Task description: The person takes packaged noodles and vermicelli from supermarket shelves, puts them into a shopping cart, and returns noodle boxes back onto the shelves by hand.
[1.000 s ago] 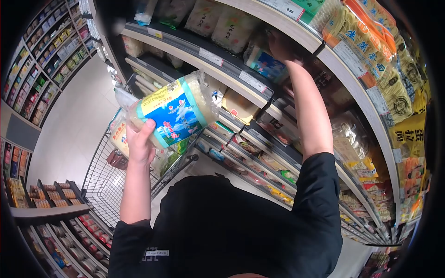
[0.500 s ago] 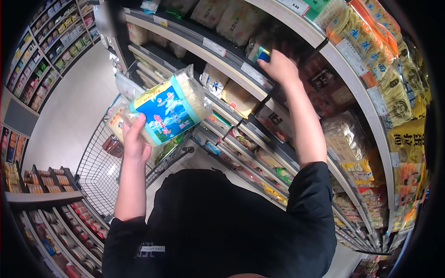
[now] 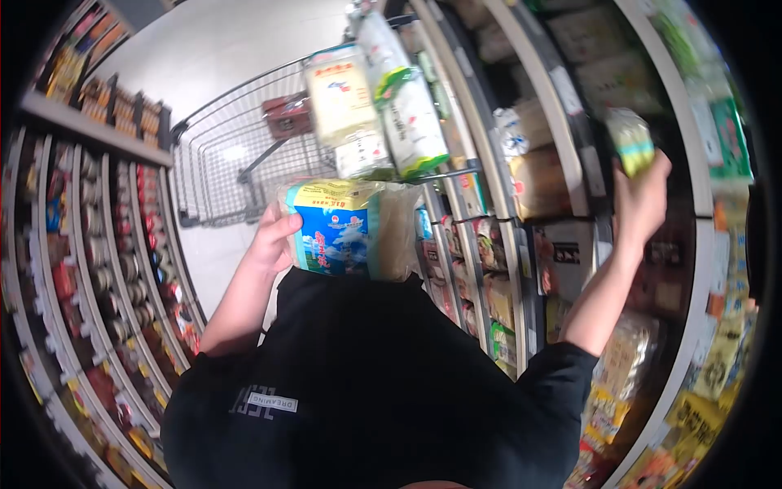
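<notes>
My left hand (image 3: 274,238) is closed on the end of a clear noodle packet (image 3: 338,240) with a blue and yellow label, held in front of my chest. At the right, my right hand (image 3: 645,200) grips a smaller clear packet (image 3: 631,134) with a teal and yellow-green band. That packet is blurred and stands out at the front of a shelf compartment. Its pale contents cannot be made out exactly.
Ahead stands a wire shopping cart (image 3: 208,183). In it lie a cream packet (image 3: 340,102), a white and green bag (image 3: 411,122) and a dark red package (image 3: 287,116). Shelves of packaged food (image 3: 562,175) run along my right; another shelf unit (image 3: 90,134) borders the left.
My view has turned toward the cart, which now shows more fully. My right hand has drawn the banded packet out from deeper in the shelf. The left hand still holds its noodle packet.
</notes>
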